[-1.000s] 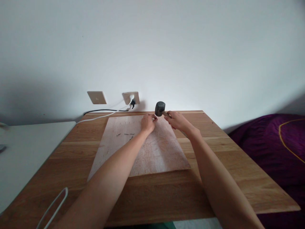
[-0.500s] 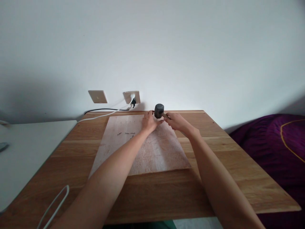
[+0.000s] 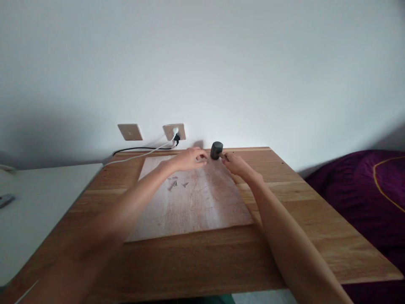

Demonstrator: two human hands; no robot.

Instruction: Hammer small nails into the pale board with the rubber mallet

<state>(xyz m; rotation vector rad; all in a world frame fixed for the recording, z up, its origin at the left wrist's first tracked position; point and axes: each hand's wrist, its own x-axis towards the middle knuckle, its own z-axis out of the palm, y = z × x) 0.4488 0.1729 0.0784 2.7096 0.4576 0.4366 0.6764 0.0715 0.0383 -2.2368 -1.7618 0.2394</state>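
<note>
While right hand (image 3: 236, 164) grips | mallet (image 3: 217, 150) head far-left | handle runs near-right

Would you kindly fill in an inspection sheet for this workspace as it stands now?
Surface: wooden table, thin board lying flat on it.
Job's things: mallet at the board's far edge; loose nails on the board.
Clutter: dark object on the white top.
Hands: right hand grips the mallet; left hand blurred beside its head, grip unclear.
Cables: white cable and black cable at the socket.
Surroundings: white wall; purple bedding, right.
</note>
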